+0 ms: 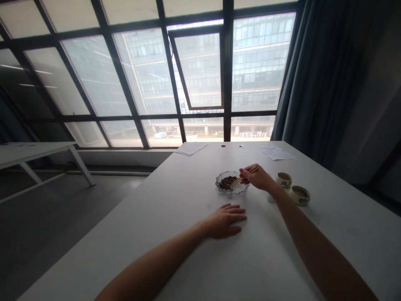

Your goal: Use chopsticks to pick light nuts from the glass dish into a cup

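A clear, wavy-rimmed glass bowl point(232, 194) stands on the white table, with small dark brown pieces point(226, 182) gathered mostly in its left part. My right hand point(255, 176) is closed around a pair of wooden chopsticks point(240, 179) above the bowl's right rim. The chopsticks slant down to the left, and their tips reach in among the dark pieces. Whether they pinch a piece is too small to tell. Nearer to me, my left hand point(226, 220) lies flat on the table with its fingers spread, holding nothing.
Two cream cups with dark characters, a farther cup point(283, 180) and a nearer cup point(299, 195), stand right of my right wrist. A pale object point(270, 198) is partly hidden behind that wrist. Papers point(191, 149) lie at the far left of the table point(175, 259), more papers point(277, 152) at the far right.
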Demonstrator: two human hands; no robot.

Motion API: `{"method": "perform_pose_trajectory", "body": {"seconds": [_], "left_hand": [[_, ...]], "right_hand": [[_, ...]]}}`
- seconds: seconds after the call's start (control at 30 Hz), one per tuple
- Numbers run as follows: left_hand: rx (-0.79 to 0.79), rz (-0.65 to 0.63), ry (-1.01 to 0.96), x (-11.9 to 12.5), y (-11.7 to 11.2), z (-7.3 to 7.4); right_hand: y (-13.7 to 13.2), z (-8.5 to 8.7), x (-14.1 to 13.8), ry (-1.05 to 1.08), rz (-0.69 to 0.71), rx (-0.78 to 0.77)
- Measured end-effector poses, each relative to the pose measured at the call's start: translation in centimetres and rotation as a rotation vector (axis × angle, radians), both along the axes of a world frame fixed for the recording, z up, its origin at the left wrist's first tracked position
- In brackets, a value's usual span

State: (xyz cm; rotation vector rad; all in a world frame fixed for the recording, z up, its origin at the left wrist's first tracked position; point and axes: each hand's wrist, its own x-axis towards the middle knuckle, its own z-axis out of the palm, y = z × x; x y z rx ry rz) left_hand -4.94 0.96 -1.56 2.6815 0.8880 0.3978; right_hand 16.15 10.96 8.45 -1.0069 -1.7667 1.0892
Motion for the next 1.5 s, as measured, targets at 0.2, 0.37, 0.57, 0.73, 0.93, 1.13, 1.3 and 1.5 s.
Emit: {"method": "perform_pose_trajectory", "body": {"seconds": [0.2,0.37,0.57,0.73,0.93,1.13,1.3,1.5], "left_hand": [[-0.002,0.008,0.002,0.2,0.0,-0.3],[-0.006,0.007,0.009,0.3,-0.1,-0.2],[0.0,0.007,0.01,0.4,-0.1,-0.1],[0.0,0.001,0.003,0.4,-0.1,-0.2],[-0.002,0.006,0.012,0.4,-0.1,-0.2],[-0.005,0.005,0.018,0.4,-0.2,-0.1],[-0.002,0.003,0.016,0.3,-0.2,-0.3],[0.0,0.0,0.023,0.3,-0.1,-0.3]], "right_hand": [[0.9,-2.0,1.3,-0.04,0.065,0.013],[1.1,-2.6,1.0,-0.08,0.021,0.108],[0.4,-1.8,1.2,-0.114,-0.007,0.205],[-0.4,-1.0,1.3,-0.144,0.039,0.214],[0.4,-2.0,1.2,-0.107,0.037,0.167],[0.7,-2.3,1.3,-0.099,0.061,0.162],[1.1,-2.7,1.3,-0.077,0.063,0.122],[1.7,-3.5,1.3,-0.059,0.039,0.098]]}}
